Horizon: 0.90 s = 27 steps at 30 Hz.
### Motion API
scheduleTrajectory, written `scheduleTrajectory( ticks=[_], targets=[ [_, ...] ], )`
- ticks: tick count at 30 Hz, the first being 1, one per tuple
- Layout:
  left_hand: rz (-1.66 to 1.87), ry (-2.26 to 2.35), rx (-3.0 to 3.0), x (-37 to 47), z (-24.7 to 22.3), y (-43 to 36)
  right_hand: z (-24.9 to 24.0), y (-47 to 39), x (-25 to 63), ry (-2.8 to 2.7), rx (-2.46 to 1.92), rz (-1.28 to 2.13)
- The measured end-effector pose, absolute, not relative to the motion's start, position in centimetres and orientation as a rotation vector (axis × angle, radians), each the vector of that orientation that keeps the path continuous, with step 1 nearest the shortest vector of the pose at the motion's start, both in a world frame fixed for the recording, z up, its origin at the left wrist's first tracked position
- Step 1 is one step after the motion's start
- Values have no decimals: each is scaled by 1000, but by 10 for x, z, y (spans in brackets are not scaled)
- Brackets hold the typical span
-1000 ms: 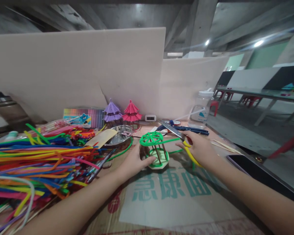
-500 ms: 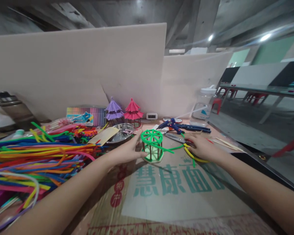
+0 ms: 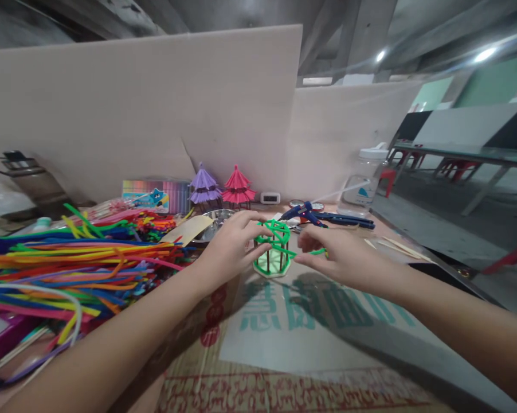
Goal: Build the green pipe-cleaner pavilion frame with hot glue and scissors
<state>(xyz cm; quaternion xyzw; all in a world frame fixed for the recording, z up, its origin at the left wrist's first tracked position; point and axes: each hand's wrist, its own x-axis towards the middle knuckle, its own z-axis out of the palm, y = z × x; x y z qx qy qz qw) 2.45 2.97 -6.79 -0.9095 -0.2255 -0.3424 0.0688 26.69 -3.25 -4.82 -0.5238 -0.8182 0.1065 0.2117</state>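
A small pavilion-like frame (image 3: 272,265) stands on the table, with a green spoked pipe-cleaner top, brown posts and a pale base edged in green. My left hand (image 3: 237,246) has its thumb and fingers closed around the left side of the top. Green pipe cleaner (image 3: 317,251) runs from the frame to my right hand (image 3: 340,255), whose thumb and fingertips pinch it just right of the frame. Behind my right hand lies a blue glue gun (image 3: 304,212). My right hand hides most of the scissors.
Colourful pipe cleaners (image 3: 125,258) cover the left side. Behind stand a purple pavilion (image 3: 204,186), a pink pavilion (image 3: 238,186), a small clock (image 3: 270,198) and a metal dish (image 3: 213,221). At right are a clear plastic jug (image 3: 361,183) and wooden sticks (image 3: 402,248).
My right hand has moved left from beside the scissors to the green pipe cleaner by the frame. My left hand has shifted up onto the frame's top. The view has tilted slightly.
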Motion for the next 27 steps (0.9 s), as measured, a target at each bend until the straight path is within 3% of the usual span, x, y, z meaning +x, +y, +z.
scheduleTrajectory(
  ticks=[8,16,27],
  targets=[
    [-1067,-585,-2715,28,-78,32,-49,-15,250,-2346,-1471,254],
    [-1151,-542,-2707,32,-80,32,-67,-10,252,-2272,-1312,2],
    [-1105,-592,-2664,28,-84,33,-86,2,258,-2238,-1241,58]
  ],
)
